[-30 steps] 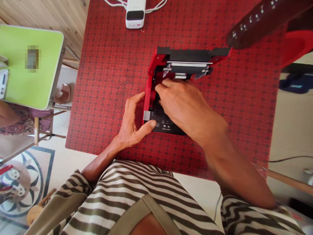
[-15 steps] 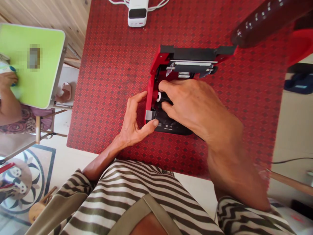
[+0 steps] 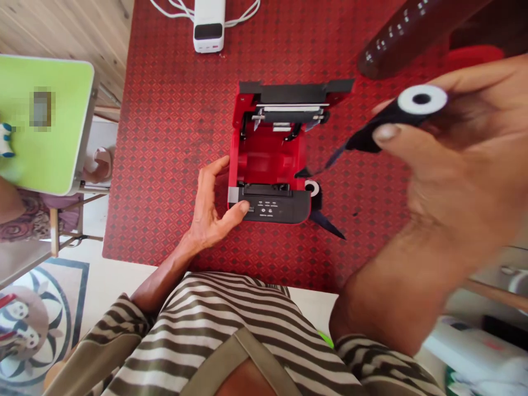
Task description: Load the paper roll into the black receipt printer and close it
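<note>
A red-and-black label printer [image 3: 276,208] stands on the table with its lid raised, and its red paper bay lies bare inside. My left hand [image 3: 210,209] grips the printer's left front corner, thumb on the black front panel and fingers along the side. Up at the right, well off the printer, my right hand [image 3: 449,148] pinches a small black roll [image 3: 406,100] with a white end around a dark hole. A dark strip trails from that roll toward the printer. Another black roll [image 3: 315,202] with a white end rests against the printer's right side, its loose tail on the table.
A white power bank [image 3: 209,33] with white cables lies at the table's far edge. A dark ribbed cylinder [image 3: 396,44] slants across the back right. To the left, a person sits at a green table [image 3: 45,159]. The red patterned cloth [image 3: 165,137] surrounds the printer.
My right hand has lifted the black roll out of the printer's bay and carried it up to the right. My left hand has stayed on the printer. The second roll has come into view.
</note>
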Tool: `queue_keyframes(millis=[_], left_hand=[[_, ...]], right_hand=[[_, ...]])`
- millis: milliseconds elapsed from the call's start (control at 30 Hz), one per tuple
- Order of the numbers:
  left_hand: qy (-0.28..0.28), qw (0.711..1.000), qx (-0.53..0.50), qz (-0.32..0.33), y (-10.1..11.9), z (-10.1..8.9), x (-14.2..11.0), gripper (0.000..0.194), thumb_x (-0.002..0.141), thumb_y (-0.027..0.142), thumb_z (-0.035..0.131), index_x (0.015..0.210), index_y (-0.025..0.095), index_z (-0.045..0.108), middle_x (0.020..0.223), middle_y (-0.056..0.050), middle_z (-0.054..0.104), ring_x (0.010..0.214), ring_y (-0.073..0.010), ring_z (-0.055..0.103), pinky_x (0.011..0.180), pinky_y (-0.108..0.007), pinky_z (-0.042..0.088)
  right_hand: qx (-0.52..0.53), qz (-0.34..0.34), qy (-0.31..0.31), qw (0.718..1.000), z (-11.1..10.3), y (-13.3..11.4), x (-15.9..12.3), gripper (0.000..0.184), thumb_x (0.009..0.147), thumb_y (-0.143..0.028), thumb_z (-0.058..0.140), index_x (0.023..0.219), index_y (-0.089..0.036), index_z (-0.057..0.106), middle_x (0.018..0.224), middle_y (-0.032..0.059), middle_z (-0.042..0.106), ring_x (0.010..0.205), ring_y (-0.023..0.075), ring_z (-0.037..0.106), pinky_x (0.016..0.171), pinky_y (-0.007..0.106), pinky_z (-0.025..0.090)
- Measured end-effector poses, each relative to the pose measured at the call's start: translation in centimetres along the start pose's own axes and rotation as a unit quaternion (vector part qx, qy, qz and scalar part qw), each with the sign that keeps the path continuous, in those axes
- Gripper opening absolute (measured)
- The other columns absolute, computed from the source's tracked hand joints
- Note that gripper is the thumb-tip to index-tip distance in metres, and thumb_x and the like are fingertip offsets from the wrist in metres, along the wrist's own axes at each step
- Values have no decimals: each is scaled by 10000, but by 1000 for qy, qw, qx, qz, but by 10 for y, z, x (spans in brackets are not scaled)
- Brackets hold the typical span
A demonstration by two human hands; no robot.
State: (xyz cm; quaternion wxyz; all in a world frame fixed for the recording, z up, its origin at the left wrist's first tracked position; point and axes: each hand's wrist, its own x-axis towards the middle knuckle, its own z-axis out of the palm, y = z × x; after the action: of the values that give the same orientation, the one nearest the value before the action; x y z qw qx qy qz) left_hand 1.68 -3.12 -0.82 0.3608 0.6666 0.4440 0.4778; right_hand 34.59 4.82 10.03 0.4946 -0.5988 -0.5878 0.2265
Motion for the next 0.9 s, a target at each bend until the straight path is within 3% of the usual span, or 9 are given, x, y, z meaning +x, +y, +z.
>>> queue_keyframes(millis=[100, 200, 333, 500, 633, 733, 833, 900], left_hand=[[-2, 1000, -3, 4, -1, -2, 1, 1015, 1145, 1003, 732, 1928, 397, 505, 1761, -159, 663, 1609, -431, 710, 1391, -701, 637], [-7, 1000, -12, 8, -1, -4, 3, 1016, 1149, 1014, 711, 1930, 398, 504, 1763, -159, 661, 1611, -430, 720, 1339, -675, 689], [-14, 1000, 2, -1, -2, -5, 3, 1002, 1153, 968, 751, 1932, 401, 474, 1787, -160, 644, 1641, -430, 711, 1336, -665, 701], [-17, 1000, 16, -6, -4, -4, 2, 1030, 1144, 998, 719, 1935, 407, 427, 1814, -177, 620, 1659, -439, 697, 1303, -651, 707], [-9, 1000, 12, -6, -5, -3, 2, 1013, 1142, 992, 729, 1924, 412, 449, 1800, -171, 634, 1644, -435, 704, 1278, -634, 712], [-3, 1000, 13, -10, -5, -2, 2, 1018, 1130, 1014, 725, 1914, 420, 463, 1800, -162, 644, 1643, -435, 706, 1283, -635, 708], [-10, 1000, 14, -13, -5, -3, 2, 1015, 1134, 998, 732, 1919, 423, 445, 1814, -166, 633, 1648, -439, 703, 1275, -639, 712], [-14, 1000, 17, -12, -4, -3, 2, 1016, 1140, 1004, 712, 1924, 421, 434, 1819, -169, 623, 1648, -439, 701, 1273, -640, 714]], right_hand=[[46, -12, 110, 993, 21, 58, 19, 492, 809, -559, 1074, 1059, -360, 701, 1062, 45, 826, 954, 286, 786, 843, 473, 647], [19, 44, 107, 993, 40, 87, 20, 384, 863, -372, 962, 1084, -373, 648, 1086, 25, 832, 933, 249, 739, 846, 435, 620], [4, 88, 22, 996, 54, 79, -4, 384, 896, -363, 959, 1090, -373, 627, 1131, 21, 866, 1033, 246, 763, 975, 457, 665], [-16, 104, -88, 991, 57, 56, -29, 231, 1059, -393, 873, 1167, -363, 671, 1308, 86, 937, 1127, 271, 832, 1067, 521, 692], [-23, 109, -99, 989, 58, 55, -30, 230, 1050, -327, 829, 1229, -352, 686, 1372, 119, 946, 1189, 307, 853, 1102, 569, 702], [-14, 110, -106, 988, 52, 60, -29, 333, 1024, -318, 868, 1306, -342, 692, 1423, 146, 938, 1228, 313, 873, 1117, 563, 716], [-8, 87, -83, 993, 31, 67, -36, 439, 1008, -349, 918, 1400, -335, 720, 1476, 178, 928, 1269, 337, 888, 1143, 587, 720], [-21, 61, -78, 995, 12, 71, -44, 333, 1055, -357, 875, 1375, -336, 786, 1407, 169, 948, 1214, 343, 898, 1118, 602, 723]])
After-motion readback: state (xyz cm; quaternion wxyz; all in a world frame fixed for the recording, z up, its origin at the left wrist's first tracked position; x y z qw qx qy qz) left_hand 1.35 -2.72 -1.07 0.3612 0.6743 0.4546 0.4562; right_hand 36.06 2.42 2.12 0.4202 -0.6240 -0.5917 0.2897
